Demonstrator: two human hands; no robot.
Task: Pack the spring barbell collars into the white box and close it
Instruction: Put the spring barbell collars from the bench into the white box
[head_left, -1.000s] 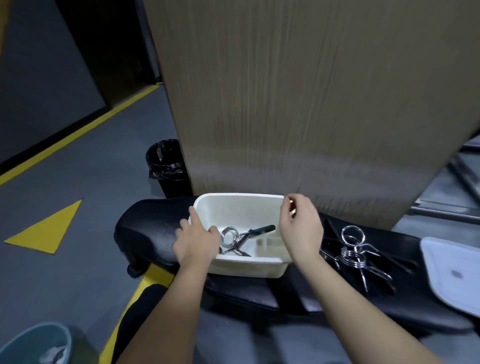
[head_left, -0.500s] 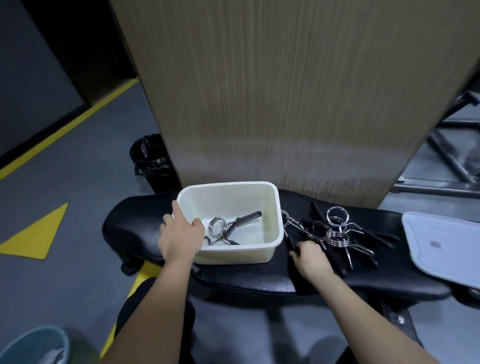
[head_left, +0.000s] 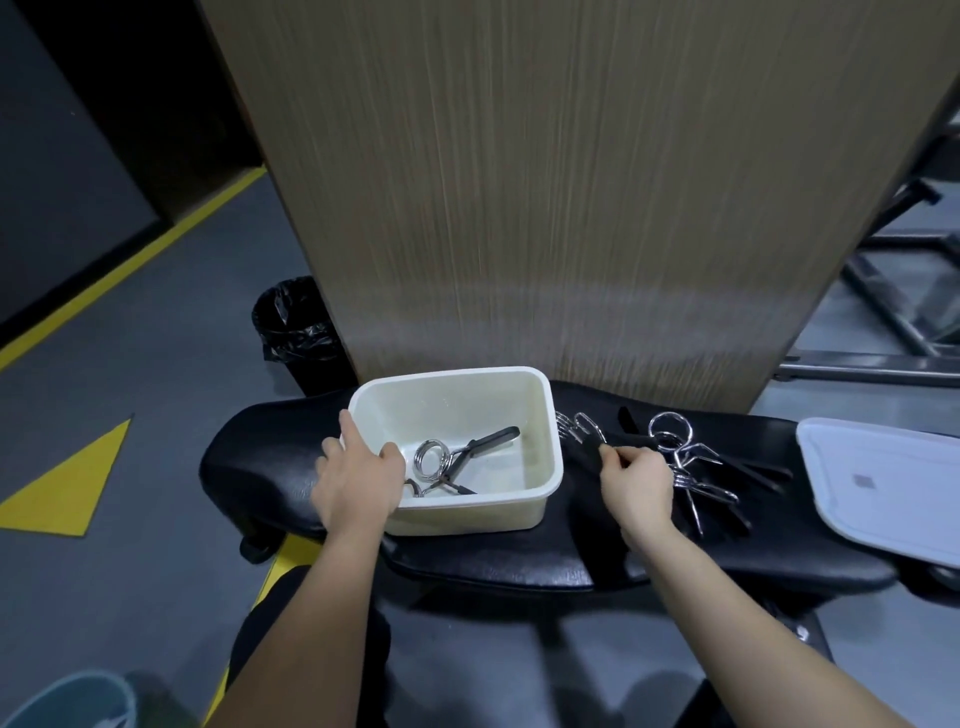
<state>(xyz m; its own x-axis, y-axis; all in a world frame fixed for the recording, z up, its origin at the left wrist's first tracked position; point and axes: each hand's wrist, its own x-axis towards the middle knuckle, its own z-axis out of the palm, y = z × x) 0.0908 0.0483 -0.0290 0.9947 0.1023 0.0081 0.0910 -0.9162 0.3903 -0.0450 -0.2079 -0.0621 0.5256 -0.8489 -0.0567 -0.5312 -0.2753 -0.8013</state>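
The white box (head_left: 540, 426) stands open on a black padded bench (head_left: 519, 561). One spring collar (head_left: 447, 460) with black handles lies inside it. My left hand (head_left: 358, 478) grips the box's near left corner, thumb over the rim. My right hand (head_left: 636, 480) is closed on the black handle of a spring collar (head_left: 582, 428) lying just right of the box. More chrome collars (head_left: 680, 462) lie in a loose pile beyond that hand. The white lid (head_left: 883, 488) rests on the bench's right end.
A tall wooden panel (head_left: 571, 182) rises directly behind the bench. A black-lined bin (head_left: 296, 327) stands on the floor at left. A blue bucket (head_left: 67, 701) sits at the bottom left. Metal frame bars (head_left: 883, 312) are at right. Yellow floor markings (head_left: 67, 478) lie to the left.
My right hand left the box's right rim, dropped to the bench and then reached up to take hold of a collar's handle. My left hand stayed on the box.
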